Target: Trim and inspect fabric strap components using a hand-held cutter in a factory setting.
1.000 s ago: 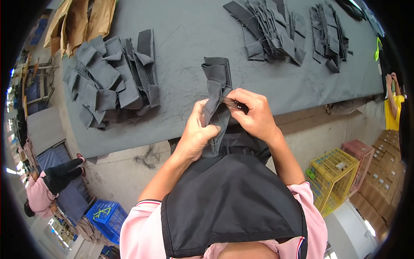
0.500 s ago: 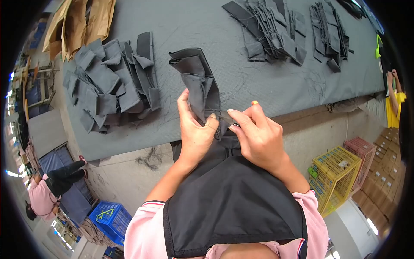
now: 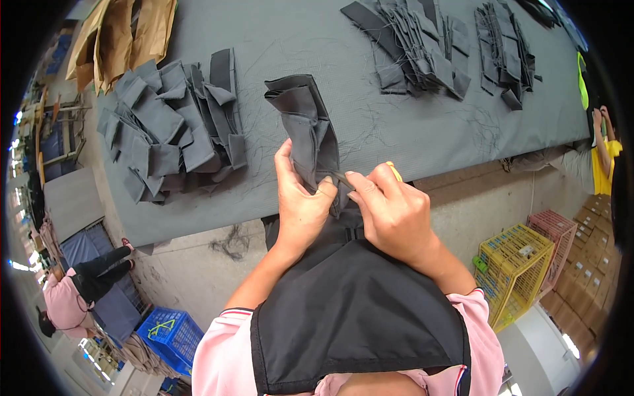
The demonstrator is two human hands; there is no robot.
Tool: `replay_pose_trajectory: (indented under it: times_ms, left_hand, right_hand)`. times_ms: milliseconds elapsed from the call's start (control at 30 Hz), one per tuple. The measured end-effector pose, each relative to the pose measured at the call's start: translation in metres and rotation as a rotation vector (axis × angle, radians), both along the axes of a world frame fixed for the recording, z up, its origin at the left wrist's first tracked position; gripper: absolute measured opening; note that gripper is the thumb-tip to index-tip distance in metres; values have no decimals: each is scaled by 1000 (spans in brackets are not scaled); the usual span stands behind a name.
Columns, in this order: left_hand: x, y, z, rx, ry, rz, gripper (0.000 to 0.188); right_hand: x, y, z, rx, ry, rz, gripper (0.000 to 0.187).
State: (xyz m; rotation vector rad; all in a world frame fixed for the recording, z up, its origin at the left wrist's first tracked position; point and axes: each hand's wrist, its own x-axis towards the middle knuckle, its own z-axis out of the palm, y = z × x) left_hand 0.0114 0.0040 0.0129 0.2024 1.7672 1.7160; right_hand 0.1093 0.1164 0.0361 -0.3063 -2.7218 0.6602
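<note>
My left hand (image 3: 298, 210) grips a folded dark grey fabric piece (image 3: 305, 122), which stands up from between thumb and fingers above the table's near edge. Beside it, my right hand (image 3: 398, 214) is closed around small thread snips (image 3: 395, 171). A yellow part of the snips shows behind the fingers, and their thin metal tip meets the cloth close to my left thumb. Most of the tool is hidden by the hand. To the left lies a loose heap of similar grey fabric pieces (image 3: 162, 125).
The grey-covered table (image 3: 290, 43) bears stray threads, two bundles of grey strips (image 3: 422, 49) (image 3: 505, 49) at the far right and a brown paper bag (image 3: 135, 36). A yellow crate (image 3: 515, 264) and a blue crate (image 3: 173, 340) stand below. People are at both sides.
The fabric piece and my left hand have shifted slightly right. My right hand has turned a little, and the snips' blades, seen apart before, now look closer together at the cloth.
</note>
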Motion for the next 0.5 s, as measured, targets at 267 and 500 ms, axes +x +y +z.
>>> replay_pose_trajectory:
  times_ms: [267, 500]
  left_hand:
    - [-9, 0, -15, 185, -93, 27, 61]
    - [-28, -3, -13, 295, -454, 20, 43]
  right_hand:
    - [-1, 6, -8, -645, 139, -121, 22]
    - [-4, 4, 6, -980, 86, -178, 26]
